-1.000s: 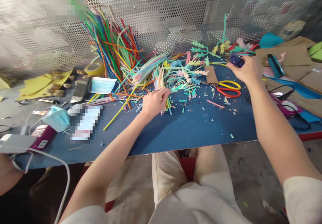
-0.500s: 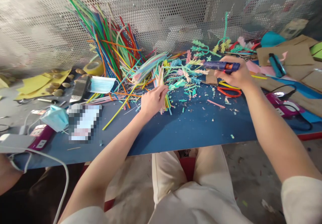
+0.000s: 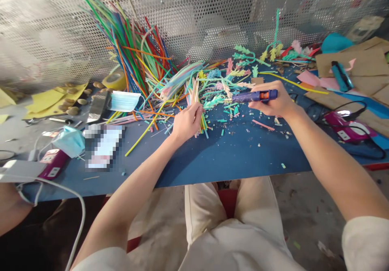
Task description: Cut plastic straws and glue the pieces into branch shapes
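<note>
The left hand (image 3: 186, 121) pinched a small bundle of pastel sticks (image 3: 197, 100) lying on the blue worktop (image 3: 243, 149); light, thin and bendy, likely best gripped near the ends. Just beyond, the right hand (image 3: 273, 100) closed around a blue glue gun (image 3: 253, 96), rigid, nozzle pointing left. Farther back, long coloured strips (image 3: 133, 56) leaned against the perforated wall (image 3: 197, 11).

Head view. My left hand (image 3: 186, 121) rests on the blue table (image 3: 237, 153), fingers pinching a bundle of cut sticks (image 3: 199, 115). My right hand (image 3: 275, 100) grips a blue glue gun (image 3: 253, 96), nozzle pointing left toward pastel twigs (image 3: 225, 86). Long sticks (image 3: 133, 56) lean on mesh wall (image 3: 45, 31) behind. Masks (image 3: 124, 100) & pink box (image 3: 348, 127) at the sides.
</note>
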The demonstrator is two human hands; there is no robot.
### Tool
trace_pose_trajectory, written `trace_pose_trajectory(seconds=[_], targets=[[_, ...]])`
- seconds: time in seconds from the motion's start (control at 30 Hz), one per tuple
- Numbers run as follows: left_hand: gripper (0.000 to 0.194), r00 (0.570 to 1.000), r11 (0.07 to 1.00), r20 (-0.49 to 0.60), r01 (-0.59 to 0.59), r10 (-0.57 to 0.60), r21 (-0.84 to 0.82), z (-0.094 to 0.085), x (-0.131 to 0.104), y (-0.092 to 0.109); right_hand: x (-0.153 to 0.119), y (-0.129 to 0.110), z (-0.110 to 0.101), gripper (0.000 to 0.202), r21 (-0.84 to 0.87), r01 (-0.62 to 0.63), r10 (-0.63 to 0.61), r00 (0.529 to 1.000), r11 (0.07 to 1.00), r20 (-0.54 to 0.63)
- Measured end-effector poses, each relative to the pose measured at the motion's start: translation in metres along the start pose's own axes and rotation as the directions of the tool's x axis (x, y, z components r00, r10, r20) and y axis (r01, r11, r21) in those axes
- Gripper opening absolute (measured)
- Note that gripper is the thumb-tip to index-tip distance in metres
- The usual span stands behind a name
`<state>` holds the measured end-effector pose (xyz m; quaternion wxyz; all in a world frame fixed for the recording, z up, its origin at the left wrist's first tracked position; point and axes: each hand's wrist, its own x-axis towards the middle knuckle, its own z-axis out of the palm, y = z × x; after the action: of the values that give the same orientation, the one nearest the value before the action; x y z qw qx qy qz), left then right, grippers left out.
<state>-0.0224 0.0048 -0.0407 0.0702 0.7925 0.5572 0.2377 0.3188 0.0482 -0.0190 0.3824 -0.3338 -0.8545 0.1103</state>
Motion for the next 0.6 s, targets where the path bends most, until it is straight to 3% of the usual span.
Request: trace_pose_trajectory(seconds=[0.17,0.4,0.6], targets=[[0.038,1.000,0.999,0.021,0.000,-0.001,0.050,-0.0050,-0.0018,0.0077,0.0006,-0.0044,0.0015,0.057,-0.029,-0.046,0.046,0.999,0.999,-0.017],[0.040,0.999,0.999,0.000,-0.039,0.039,0.013,-0.0038,-0.0018,0.0073,0.0001,-0.0048,-0.0026,0.051,0.010,0.032,-0.032,0.997,0.999,-0.068],[0.042,1.000,0.998,0.004,0.029,-0.029,0.053,-0.0010,-0.0004,0.0029,0.0005,-0.0047,-0.0048,0.048,0.036,0.051,-0.050,0.997,0.998,-0.053]])
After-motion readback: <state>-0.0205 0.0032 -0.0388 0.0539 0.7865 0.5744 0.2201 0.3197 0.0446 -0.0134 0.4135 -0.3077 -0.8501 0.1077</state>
